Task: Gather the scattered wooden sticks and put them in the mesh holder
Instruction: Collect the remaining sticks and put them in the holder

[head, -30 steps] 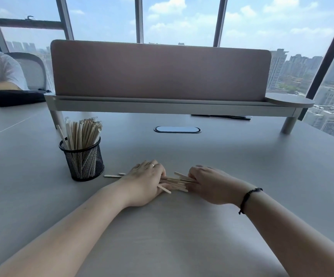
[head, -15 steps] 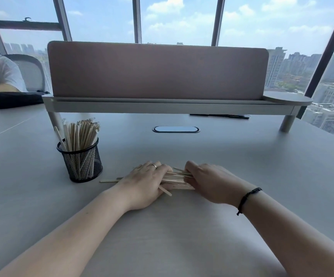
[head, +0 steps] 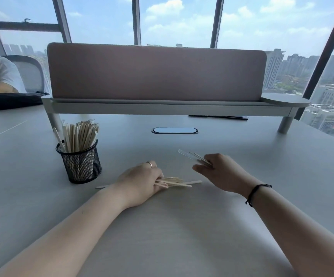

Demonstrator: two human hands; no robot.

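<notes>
Left hand [head: 142,179] lies low, palm down, fingers curled (a ring on one); right hand [head: 220,170] is raised, fingers closed in a grip, black cord around its wrist

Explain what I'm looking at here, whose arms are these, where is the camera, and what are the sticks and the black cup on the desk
There is no machine here. The camera sits on a person's head and looks forward and down, so the two bare arms reaching in from below are that person's own.

They are at a grey desk by big windows. The black cup is a mesh holder, already full of upright wooden sticks.

The left hand rests on a small pile of loose sticks lying flat on the desk. The right hand is raised a little and grips a few sticks, blurred by motion.

Behind stand a pinkish divider screen on a shelf, and another seated person at far left.
</notes>
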